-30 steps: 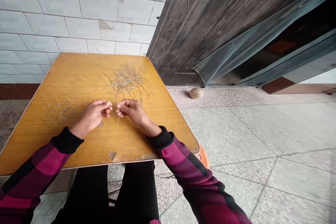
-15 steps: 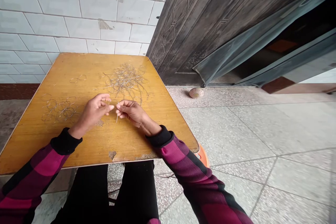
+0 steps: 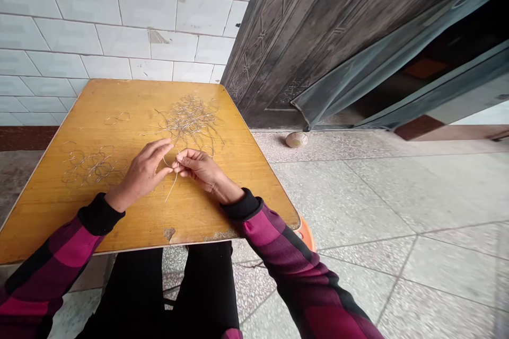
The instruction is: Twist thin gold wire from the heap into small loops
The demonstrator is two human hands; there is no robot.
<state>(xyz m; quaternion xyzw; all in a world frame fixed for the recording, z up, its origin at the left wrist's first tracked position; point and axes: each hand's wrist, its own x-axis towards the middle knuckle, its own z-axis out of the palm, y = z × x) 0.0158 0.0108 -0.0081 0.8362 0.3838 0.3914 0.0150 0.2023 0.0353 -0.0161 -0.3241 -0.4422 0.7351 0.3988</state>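
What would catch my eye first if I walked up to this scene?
The tangled heap of thin silvery wire on the yellow wooden table stands out first, with a looser patch of wire loops to its left. Just in front of the heap, the right hand pinches a thin wire strand at its fingertips, the left hand close beside it. Behind the table, to the right, looms a dark embossed metal door.
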